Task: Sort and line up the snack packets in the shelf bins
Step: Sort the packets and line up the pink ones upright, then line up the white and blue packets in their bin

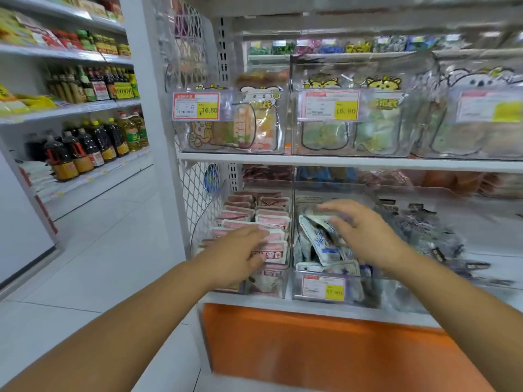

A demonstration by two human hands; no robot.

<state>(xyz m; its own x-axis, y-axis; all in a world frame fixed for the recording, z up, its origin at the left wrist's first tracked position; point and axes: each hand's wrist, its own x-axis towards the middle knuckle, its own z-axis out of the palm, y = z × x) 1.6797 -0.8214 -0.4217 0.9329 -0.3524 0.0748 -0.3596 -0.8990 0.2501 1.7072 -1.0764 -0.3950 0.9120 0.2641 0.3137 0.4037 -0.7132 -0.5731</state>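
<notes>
right bins (481,222) motion-blurred; price tag (324,287) print unreadable; forearms cut off

Head-worn view, forward-down, close on shelf bins (363,292)

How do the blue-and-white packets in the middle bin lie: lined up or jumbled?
Jumbled: the blue-and-white packets lean at different angles and overlap, while the pink packets beside them stand in rows.
</notes>
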